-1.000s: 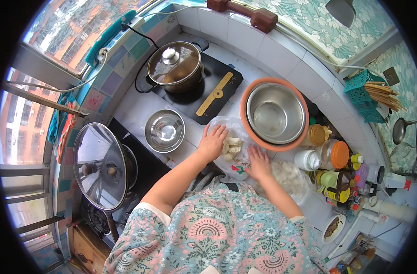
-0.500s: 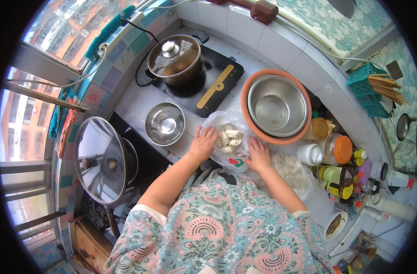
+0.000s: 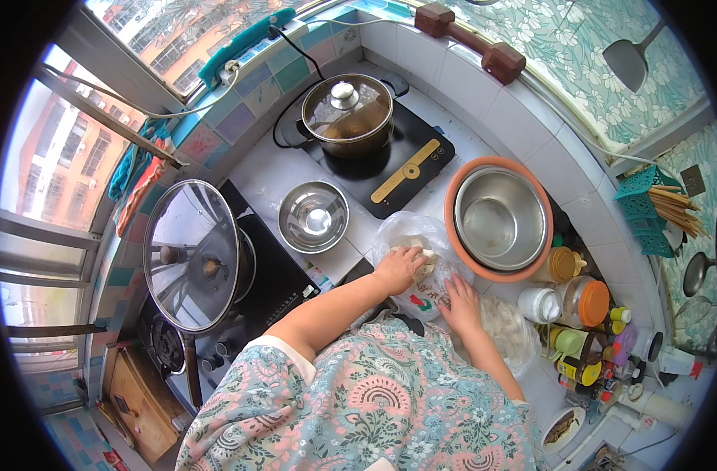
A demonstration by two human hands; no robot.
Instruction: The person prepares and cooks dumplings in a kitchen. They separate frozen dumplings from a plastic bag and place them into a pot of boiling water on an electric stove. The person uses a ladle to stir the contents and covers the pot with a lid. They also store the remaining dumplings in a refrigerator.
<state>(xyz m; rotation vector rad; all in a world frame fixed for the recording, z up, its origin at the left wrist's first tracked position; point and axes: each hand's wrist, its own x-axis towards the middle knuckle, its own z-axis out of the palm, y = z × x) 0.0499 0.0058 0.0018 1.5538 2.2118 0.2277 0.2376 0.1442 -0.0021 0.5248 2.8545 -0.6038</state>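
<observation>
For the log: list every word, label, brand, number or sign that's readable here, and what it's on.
Wording and numbers are not copied out; this is where markings stand:
Plastic bag: red print beside a red-and-green emblem, partly creased.
Black cooktop under the pot: small marks by its gold strip, too small to read.
Black stove: tiny pale marks near one corner, unreadable.
Yellow label among the bottles: too small to read.

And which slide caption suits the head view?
Left hand over pale pieces in a plastic bag, right hand against it.
</observation>
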